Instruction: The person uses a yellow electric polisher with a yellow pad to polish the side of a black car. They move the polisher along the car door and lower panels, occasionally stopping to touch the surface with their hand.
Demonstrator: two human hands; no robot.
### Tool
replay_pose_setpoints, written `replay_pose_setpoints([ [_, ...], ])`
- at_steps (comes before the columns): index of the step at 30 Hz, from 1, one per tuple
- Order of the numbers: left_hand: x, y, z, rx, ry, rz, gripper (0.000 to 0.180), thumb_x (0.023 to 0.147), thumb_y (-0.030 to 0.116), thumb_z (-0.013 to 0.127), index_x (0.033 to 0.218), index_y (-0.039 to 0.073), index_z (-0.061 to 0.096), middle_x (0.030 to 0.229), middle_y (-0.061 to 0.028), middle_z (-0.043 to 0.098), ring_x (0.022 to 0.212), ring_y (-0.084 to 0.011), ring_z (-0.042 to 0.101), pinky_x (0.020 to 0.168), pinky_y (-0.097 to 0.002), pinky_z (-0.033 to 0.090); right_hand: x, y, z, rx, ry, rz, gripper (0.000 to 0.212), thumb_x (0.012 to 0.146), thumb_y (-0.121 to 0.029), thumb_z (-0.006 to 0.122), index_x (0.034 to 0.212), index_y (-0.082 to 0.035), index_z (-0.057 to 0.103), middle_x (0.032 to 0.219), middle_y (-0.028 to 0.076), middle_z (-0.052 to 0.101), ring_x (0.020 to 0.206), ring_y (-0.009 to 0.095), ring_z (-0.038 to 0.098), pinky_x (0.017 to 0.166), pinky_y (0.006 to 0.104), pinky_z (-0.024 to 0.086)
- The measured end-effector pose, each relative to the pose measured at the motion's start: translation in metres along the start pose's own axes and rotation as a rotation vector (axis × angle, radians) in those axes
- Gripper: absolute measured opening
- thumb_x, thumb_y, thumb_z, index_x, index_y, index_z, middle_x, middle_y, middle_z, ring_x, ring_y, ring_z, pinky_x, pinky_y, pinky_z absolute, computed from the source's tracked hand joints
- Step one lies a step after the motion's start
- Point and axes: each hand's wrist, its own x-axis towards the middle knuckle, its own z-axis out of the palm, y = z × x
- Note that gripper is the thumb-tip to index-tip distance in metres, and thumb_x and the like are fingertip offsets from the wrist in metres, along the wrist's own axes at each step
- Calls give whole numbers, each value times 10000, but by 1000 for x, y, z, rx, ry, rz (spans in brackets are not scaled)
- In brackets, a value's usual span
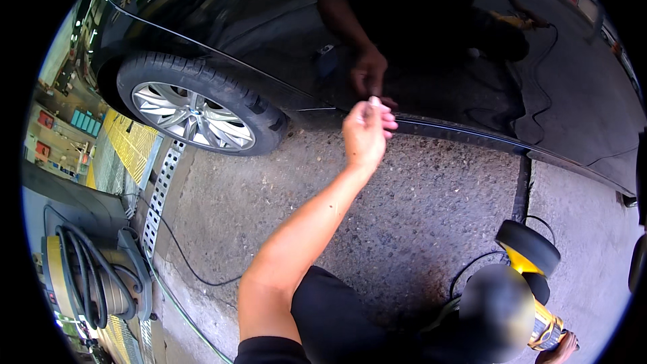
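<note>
My left hand (366, 133) reaches out to the lower edge of a glossy black car door (445, 61). Its fingers are bent and the thumb and forefinger come together in a pinch; whether something small is between them I cannot make out. The fingertips are close to the door panel, and their reflection shows in it. Down at the lower right, my right hand (561, 349) is wrapped around the handle end of a yellow power polisher (547, 327). The polisher's round black pad (529, 248) points away from me. A blurred patch hides part of the tool.
A car wheel (195, 111) with silver spokes stands at the left. Below it, a perforated metal drain strip (162, 195) crosses the floor. A reel with black hose (94, 273) is at the lower left, and a thin cord (192, 269) lies on the rough concrete (283, 182).
</note>
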Motion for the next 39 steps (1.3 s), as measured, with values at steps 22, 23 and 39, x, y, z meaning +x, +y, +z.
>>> replay_pose_setpoints([
  [22,12,3,-53,-279,187,-56,320,1061,338,709,1018,21,698,976,-108,748,905,-226,761,735,-366,654,-31,4,48,142,31,11,272,910,-200,777,989,-41,571,793,90,613,603,282,608,523,379,481],
  [23,11,3,-53,-280,182,-60,317,1056,335,716,1024,20,698,981,-108,747,909,-225,761,742,-366,655,-34,7,55,121,65,-5,225,915,-192,749,945,-56,572,766,78,593,590,274,590,519,372,465],
  [39,9,11,-50,-411,208,-173,335,1028,335,755,1072,10,687,1016,-109,734,954,-222,739,845,-398,644,-19,0,60,166,73,-11,294,924,-178,750,1147,-69,594,803,133,691,579,336,643,498,414,524],
])
